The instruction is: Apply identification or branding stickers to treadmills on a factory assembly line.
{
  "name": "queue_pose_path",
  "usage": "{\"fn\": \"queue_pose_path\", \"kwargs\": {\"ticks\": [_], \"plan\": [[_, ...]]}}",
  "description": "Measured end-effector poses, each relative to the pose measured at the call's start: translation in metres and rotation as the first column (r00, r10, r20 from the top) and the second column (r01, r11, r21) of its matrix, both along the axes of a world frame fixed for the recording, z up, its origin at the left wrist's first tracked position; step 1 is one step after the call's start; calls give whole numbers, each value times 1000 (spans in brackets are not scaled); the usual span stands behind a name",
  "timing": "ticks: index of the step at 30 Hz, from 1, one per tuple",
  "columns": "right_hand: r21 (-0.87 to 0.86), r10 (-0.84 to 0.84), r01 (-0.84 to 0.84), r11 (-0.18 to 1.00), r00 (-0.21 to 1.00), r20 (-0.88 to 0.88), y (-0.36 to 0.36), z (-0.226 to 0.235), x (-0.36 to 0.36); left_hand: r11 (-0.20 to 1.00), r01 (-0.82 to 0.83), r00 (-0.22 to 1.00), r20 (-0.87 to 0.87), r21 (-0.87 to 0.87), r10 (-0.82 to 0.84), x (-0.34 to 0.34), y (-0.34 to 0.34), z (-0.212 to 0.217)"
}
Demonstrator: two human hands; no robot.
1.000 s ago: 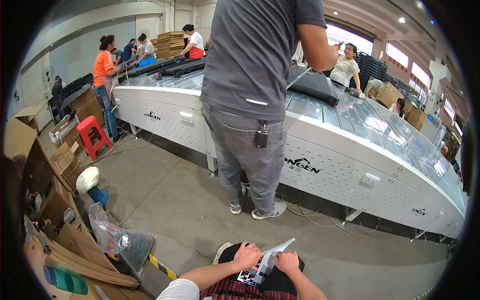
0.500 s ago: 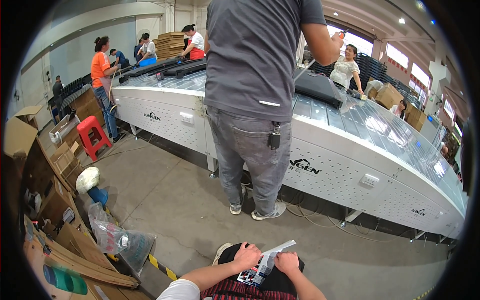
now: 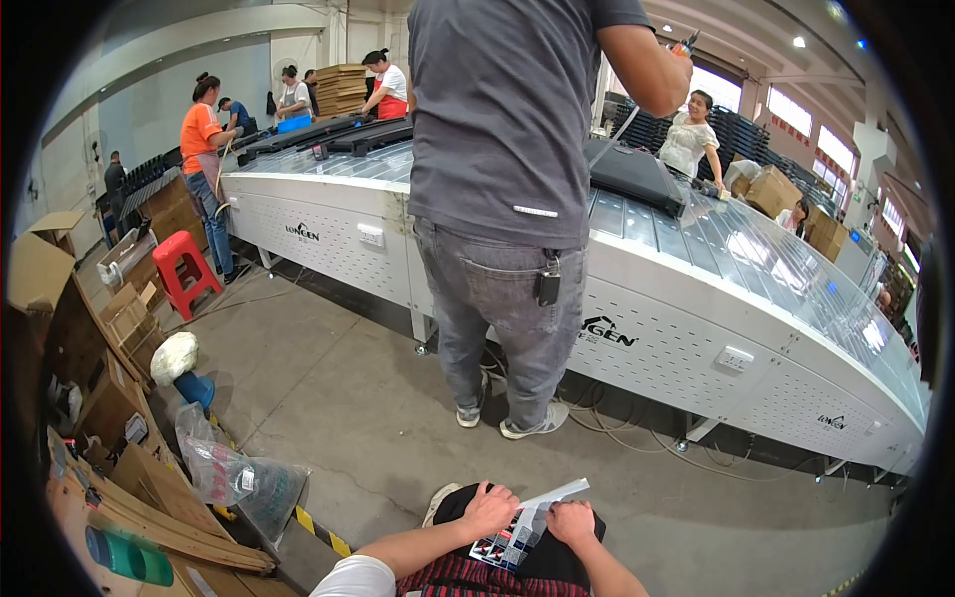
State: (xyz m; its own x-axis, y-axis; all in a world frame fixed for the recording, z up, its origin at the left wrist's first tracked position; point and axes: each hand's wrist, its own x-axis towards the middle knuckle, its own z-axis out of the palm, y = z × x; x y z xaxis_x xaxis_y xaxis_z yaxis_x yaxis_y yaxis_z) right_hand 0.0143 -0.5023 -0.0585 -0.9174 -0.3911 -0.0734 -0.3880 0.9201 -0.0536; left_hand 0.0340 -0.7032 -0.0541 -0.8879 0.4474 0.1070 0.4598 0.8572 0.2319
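A long white machine table (image 3: 676,318) with a slatted metal top stretches across the middle of the room. In front of it stands a person in a grey shirt (image 3: 502,129), back turned, with one arm raised. Other workers stand around the table, among them one in an orange top (image 3: 201,134) at its left end. A black panel (image 3: 637,177) lies on the slats, just right of the grey shirt. A red stool (image 3: 185,274) stands on the floor to the left, and a clear plastic bag (image 3: 244,473) lies nearer. At the bottom, the camera wearer's lap shows striped cloth (image 3: 463,577) and black trousers. The printed sheet (image 3: 519,539) is over that lap, between the two hands, with a pale strip slanting up to the right. The left hand (image 3: 491,511) grasps its left side with bent fingers; the right hand (image 3: 571,521) grips its right side, fingers curled. Smallest is a dark key case (image 3: 548,288) hanging at the standing person's back pocket.
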Motion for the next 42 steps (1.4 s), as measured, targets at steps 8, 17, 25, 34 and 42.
{"fn": "queue_pose_path", "kwargs": {"ticks": [8, 17, 25, 34, 42], "plan": [[-12, 11, -11, 1000, 1000, -19, -2, 0, 1, 1000, 4, 1000, 5, -11, -4, 0, -2, 0], [-28, -3, 2, 1000, 1000, -29, -1, -1, 1, 1000, -13, 999, -32, 21, 14, 0, -3, 2], [-33, 7, -7, 999, 1000, -8, -1, -4, -1, 1000, -8, 998, -56, -1, 8, 0, -3, 5], [-29, 3, -3, 1000, 1000, -6, -1, -2, -1, 999, 9, 993, -115, 36, -5, -2, -4, -2], [-19, 0, 0, 1000, 1000, 26, -3, 4, -1, 999, 8, 992, -128, 34, -4, -2, -5, -3]]}}
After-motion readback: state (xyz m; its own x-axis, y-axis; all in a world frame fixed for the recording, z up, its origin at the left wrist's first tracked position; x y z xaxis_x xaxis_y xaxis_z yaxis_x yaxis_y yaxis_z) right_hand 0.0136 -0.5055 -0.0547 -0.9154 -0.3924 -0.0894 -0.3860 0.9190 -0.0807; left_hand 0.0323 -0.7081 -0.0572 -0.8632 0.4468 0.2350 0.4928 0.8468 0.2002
